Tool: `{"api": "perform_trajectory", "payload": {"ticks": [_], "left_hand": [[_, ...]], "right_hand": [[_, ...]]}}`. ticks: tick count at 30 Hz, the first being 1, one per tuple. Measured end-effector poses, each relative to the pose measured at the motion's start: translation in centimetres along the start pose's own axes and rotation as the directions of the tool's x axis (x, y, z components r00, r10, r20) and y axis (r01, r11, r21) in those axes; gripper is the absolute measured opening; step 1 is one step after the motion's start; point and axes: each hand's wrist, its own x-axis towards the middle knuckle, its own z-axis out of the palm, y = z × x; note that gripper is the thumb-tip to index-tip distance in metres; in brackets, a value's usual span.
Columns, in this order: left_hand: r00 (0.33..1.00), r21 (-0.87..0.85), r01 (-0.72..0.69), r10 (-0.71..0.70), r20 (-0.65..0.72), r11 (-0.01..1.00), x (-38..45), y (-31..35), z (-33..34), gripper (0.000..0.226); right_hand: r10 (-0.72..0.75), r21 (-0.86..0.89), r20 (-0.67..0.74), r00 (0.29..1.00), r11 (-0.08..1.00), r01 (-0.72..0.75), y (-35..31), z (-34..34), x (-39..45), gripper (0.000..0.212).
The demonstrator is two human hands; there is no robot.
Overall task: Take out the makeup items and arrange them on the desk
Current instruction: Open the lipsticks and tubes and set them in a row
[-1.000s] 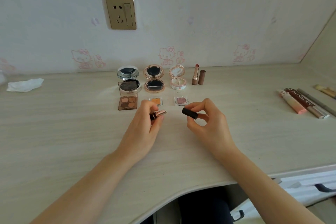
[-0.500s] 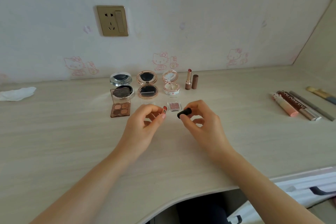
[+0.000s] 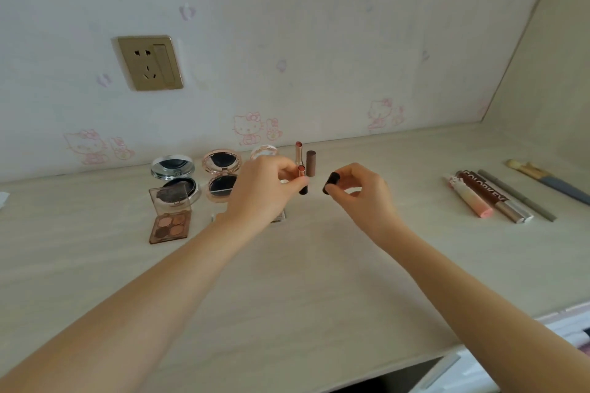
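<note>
My left hand [image 3: 261, 191] pinches an uncapped lipstick [image 3: 302, 180] upright, its black base down and its reddish tip up, just above the desk [image 3: 287, 281]. My right hand [image 3: 360, 191] pinches its black cap [image 3: 330, 182] a little to the right, apart from the stick. Behind them stands another open lipstick [image 3: 298, 154] beside its brown cap [image 3: 311, 159]. To the left lie an open silver compact [image 3: 174, 175], a rose-gold compact [image 3: 222, 174], a pale compact [image 3: 263, 152] partly hidden by my left hand, and a four-pan eyeshadow palette [image 3: 170, 217].
At the right lie a pink tube [image 3: 469, 198], a brown lip gloss [image 3: 493, 196], a grey pencil [image 3: 517, 195] and a brush [image 3: 547, 180]. A wall socket [image 3: 149, 62] sits above the compacts. The desk's front edge curves inward near me.
Both hands moved away from me toward the standing lipstick. The left hand turned the lipstick upright. The camera tilted up.
</note>
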Motion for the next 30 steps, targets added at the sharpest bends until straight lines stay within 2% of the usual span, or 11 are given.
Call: {"api": "perform_trajectory", "payload": {"ticks": [8,15,19,24,30], "left_hand": [[0.994,0.279,0.080,-0.098,0.049,0.957,4.3,-1.4,3.0,0.016],[0.987,0.289,0.124,-0.148,0.064,0.949,5.8,-2.2,4.6,0.011],[0.978,0.307,0.128,-0.171,0.120,0.943,5.8,-2.6,5.3,0.010],[0.978,0.331,0.133,-0.178,0.109,0.934,6.1,-2.7,5.4,0.008],[0.979,0.341,0.129,-0.174,0.105,0.931,6.3,-2.8,5.6,0.006]], "right_hand": [[0.007,-0.173,0.079,0.997,0.985,0.007,2.6,1.2,3.9,0.011],[-0.012,-0.217,0.117,0.993,0.975,0.037,3.8,2.6,5.3,0.012],[-0.003,-0.235,0.122,0.992,0.972,0.032,4.2,3.1,5.8,0.015],[-0.008,-0.250,0.129,0.992,0.967,0.041,4.3,3.6,6.3,0.017],[-0.006,-0.261,0.127,0.992,0.965,0.039,4.3,4.0,6.7,0.034]]}}
